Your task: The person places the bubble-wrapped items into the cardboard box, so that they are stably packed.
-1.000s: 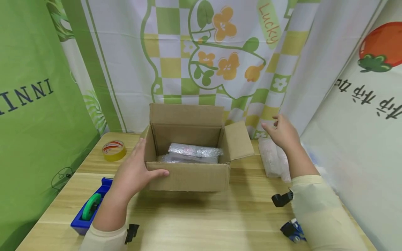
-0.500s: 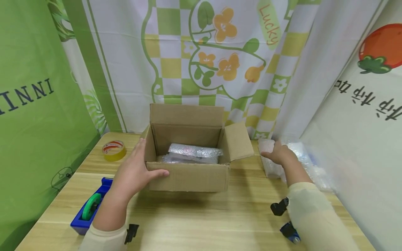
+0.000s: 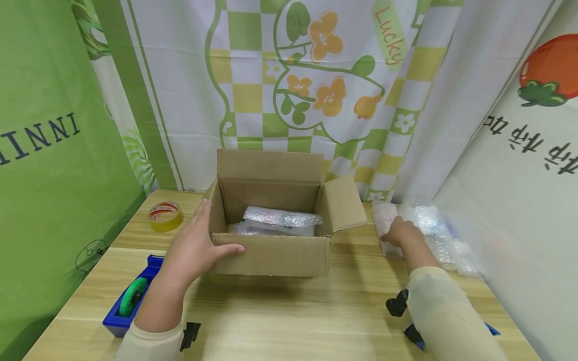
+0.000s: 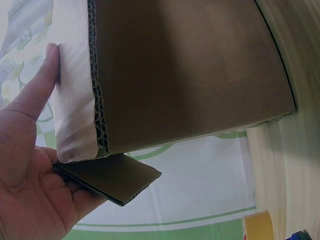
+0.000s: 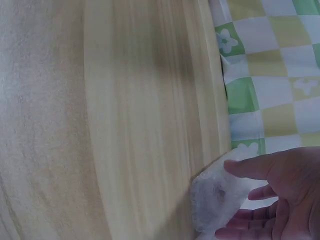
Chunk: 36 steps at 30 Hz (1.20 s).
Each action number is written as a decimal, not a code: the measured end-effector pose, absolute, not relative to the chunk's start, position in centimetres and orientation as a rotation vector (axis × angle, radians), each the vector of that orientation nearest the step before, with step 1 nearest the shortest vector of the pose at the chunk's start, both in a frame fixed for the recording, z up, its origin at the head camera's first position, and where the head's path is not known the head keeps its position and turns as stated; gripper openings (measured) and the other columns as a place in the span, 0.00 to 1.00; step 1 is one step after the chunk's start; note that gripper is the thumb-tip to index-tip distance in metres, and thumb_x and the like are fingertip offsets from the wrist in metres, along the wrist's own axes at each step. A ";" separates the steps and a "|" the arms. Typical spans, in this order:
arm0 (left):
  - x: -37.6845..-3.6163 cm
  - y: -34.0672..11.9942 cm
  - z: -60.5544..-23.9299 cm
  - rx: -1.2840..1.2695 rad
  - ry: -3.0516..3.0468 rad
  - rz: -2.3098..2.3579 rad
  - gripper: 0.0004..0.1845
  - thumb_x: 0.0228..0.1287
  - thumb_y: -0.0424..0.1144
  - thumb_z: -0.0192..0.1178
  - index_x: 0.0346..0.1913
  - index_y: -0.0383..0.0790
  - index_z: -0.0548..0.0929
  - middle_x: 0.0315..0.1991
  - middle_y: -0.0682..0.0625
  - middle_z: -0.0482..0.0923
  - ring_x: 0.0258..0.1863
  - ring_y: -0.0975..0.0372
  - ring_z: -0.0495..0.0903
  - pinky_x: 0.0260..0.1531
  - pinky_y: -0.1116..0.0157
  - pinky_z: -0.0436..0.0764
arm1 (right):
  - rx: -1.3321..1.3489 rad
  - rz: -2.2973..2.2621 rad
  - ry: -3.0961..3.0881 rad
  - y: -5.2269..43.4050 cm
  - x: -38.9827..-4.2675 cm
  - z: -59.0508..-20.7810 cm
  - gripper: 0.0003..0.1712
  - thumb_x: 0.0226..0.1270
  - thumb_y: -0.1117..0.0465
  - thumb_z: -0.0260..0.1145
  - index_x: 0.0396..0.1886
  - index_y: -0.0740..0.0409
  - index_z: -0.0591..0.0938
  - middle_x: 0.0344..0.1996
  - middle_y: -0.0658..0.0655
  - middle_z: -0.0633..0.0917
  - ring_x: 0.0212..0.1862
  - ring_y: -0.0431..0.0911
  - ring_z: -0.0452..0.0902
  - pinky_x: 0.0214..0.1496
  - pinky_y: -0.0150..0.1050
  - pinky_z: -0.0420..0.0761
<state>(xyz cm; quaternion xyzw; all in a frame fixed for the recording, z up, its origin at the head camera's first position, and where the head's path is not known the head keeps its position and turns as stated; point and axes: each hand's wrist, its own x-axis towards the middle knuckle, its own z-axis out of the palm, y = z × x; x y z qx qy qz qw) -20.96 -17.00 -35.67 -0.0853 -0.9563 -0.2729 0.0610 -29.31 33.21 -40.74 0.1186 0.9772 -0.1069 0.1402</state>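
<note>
Patterned white-and-green curtains (image 3: pixel 246 98) hang behind our pale, wood-grained tabletop (image 3: pixel 280 316). On it stands an open, rectangular brown cardboard box (image 3: pixel 271 255), with at least 2 silvery, bubble-wrapped packets (image 3: pixel 282 216) inside. Near our left forearm sits a long blue plastic tape dispenser (image 3: pixel 118 323).

Our left hand (image 3: pixel 194 245) spans the box's near-left corner, fingers along the side and thumb stretched across the front, spread wide. Our right hand (image 3: pixel 404 233) is over a flat, clear bubble-wrapped packet (image 3: pixel 384 213), right of the box; thumb and fingers stand apart about it, and we cannot tell whether they grip. Beyond them, a yellow tape roll (image 3: pixel 165 220) lies at the table's far left.

We judge this to be the loading step, with 1 more packet being picked. Next, we likely need a firm pinch, a lift over the box's right flap and a gentle laying-in, while the left hand braces.
</note>
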 end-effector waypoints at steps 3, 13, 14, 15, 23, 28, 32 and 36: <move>-20.9 -17.0 -35.6 -0.255 -2.895 -0.833 0.74 0.40 0.76 0.66 0.79 0.37 0.38 0.79 0.39 0.38 0.76 0.40 0.47 0.70 0.40 0.57 | 0.344 -0.297 2.825 33.3 -29.5 -40.9 0.49 0.64 0.50 0.64 0.64 0.85 0.53 0.56 0.88 0.66 0.58 0.78 0.67 0.58 0.66 0.73; -20.9 -16.9 -35.5 -0.251 -2.903 -0.833 0.74 0.40 0.76 0.66 0.79 0.38 0.38 0.80 0.40 0.37 0.76 0.40 0.48 0.70 0.39 0.57 | 0.251 -0.357 2.894 34.0 -29.1 -39.5 0.36 0.58 0.59 0.64 0.56 0.83 0.64 0.48 0.83 0.75 0.50 0.74 0.74 0.54 0.64 0.76; -20.9 -16.9 -35.5 -0.252 -2.902 -0.832 0.74 0.40 0.76 0.66 0.79 0.38 0.38 0.80 0.40 0.37 0.76 0.40 0.48 0.70 0.39 0.57 | 0.247 -0.366 2.892 34.0 -29.0 -39.2 0.38 0.59 0.58 0.64 0.57 0.84 0.62 0.49 0.83 0.75 0.51 0.74 0.74 0.54 0.64 0.76; -20.9 -16.9 -35.5 -0.252 -2.903 -0.832 0.74 0.40 0.76 0.66 0.79 0.38 0.38 0.80 0.40 0.37 0.76 0.40 0.48 0.70 0.39 0.57 | 0.239 -0.376 2.897 34.0 -28.9 -38.9 0.39 0.59 0.58 0.65 0.58 0.84 0.62 0.49 0.82 0.75 0.50 0.73 0.74 0.54 0.63 0.76; -20.9 -17.0 -35.4 -0.249 -2.903 -0.832 0.74 0.40 0.76 0.66 0.79 0.38 0.38 0.80 0.41 0.36 0.76 0.40 0.48 0.70 0.39 0.57 | 0.191 -0.437 2.902 33.4 -28.4 -35.6 0.39 0.64 0.58 0.64 0.63 0.83 0.61 0.47 0.78 0.78 0.32 0.56 0.79 0.35 0.49 0.81; -20.8 -17.0 -35.4 -0.252 -2.905 -0.828 0.74 0.40 0.76 0.66 0.79 0.37 0.37 0.79 0.40 0.36 0.76 0.40 0.48 0.70 0.39 0.57 | 0.148 -0.396 2.973 32.9 -27.9 -33.6 0.40 0.65 0.56 0.64 0.65 0.80 0.63 0.58 0.82 0.71 0.46 0.68 0.78 0.46 0.59 0.80; -20.8 -17.0 -35.4 -0.251 -2.909 -0.824 0.74 0.41 0.76 0.66 0.79 0.38 0.37 0.80 0.41 0.35 0.76 0.39 0.48 0.70 0.40 0.57 | 0.112 -0.389 3.032 32.1 -27.4 -31.6 0.41 0.66 0.55 0.63 0.68 0.78 0.61 0.62 0.83 0.67 0.60 0.77 0.66 0.60 0.68 0.70; -20.8 -16.9 -35.4 -0.253 -2.901 -0.832 0.73 0.41 0.75 0.67 0.79 0.37 0.38 0.80 0.41 0.36 0.76 0.40 0.48 0.70 0.40 0.57 | 0.071 -0.412 3.096 31.2 -26.9 -29.5 0.40 0.68 0.57 0.63 0.69 0.77 0.60 0.62 0.83 0.67 0.62 0.77 0.64 0.63 0.69 0.66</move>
